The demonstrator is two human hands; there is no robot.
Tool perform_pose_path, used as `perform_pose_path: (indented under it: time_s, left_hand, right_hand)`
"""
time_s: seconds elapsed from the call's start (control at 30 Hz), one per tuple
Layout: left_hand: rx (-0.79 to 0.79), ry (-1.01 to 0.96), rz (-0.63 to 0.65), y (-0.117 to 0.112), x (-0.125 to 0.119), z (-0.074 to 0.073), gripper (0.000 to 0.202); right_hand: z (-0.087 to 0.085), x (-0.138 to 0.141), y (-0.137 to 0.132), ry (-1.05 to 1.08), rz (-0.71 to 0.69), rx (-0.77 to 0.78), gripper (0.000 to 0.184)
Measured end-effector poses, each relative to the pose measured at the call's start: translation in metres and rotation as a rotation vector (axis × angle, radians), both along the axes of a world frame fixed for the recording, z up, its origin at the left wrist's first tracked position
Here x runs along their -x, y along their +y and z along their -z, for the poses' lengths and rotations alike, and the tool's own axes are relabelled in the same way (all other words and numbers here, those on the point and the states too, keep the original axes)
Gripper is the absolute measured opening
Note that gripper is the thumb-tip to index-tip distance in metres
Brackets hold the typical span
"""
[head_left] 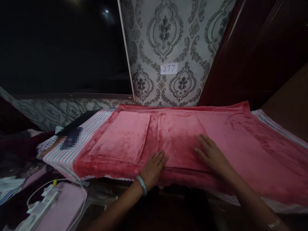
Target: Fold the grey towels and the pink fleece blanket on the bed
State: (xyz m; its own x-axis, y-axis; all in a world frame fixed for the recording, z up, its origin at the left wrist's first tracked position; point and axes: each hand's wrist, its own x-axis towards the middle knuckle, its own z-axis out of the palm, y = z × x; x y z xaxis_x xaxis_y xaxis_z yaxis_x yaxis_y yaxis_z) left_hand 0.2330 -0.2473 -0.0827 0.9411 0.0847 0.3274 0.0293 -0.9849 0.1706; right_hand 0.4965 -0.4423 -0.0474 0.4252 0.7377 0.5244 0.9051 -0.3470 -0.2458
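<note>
Left hand flat and open on the pink fleece blanket, right hand open, palm pressing the blanket nearby, striped sheet beneath

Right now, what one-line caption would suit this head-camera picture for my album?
Left hand and right hand rest flat on a red plush blanket spread over a striped sheet.

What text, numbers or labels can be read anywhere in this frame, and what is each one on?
"277": handwritten in blue on a small white label stuck to the patterned wallpaper above the pink blanket.
A pixelated patch left of the blanket cannot be read.
Nothing else legible: no writing shows on the blanket, the striped sheet or the white power strip.
</note>
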Motion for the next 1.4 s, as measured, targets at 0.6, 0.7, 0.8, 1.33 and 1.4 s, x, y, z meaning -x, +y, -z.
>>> perform_pose_path:
  time_s: [0.6, 0.7, 0.8, 1.33, 1.4]
  left_hand:
    - [-0.040, 0.021, -0.023, 0.007, 0.008, -0.010, 0.057]
    - [-0.055, 0.015, -0.038, 0.007, 0.007, -0.009, 0.051]
    - [-0.109, -0.002, -0.045, 0.006, 0.004, -0.005, 0.050]
    - [-0.246, -0.160, -0.038, 0.004, 0.000, -0.017, 0.033]
    - [-0.235, -0.282, -0.022, 0.005, 0.000, -0.017, 0.029]
  right_hand:
    - [-0.038, -0.058, 0.281, 0.203, 0.020, 0.398, 0.053]
    - [-0.030, -0.071, 0.289, 0.231, 0.061, 0.388, 0.050]
    - [-0.023, -0.080, 0.294, 0.242, 0.074, 0.371, 0.046]
    - [-0.010, -0.102, 0.313, 0.327, 0.062, 0.184, 0.017]
    - [-0.012, -0.102, 0.314, 0.315, 0.063, 0.165, 0.020]
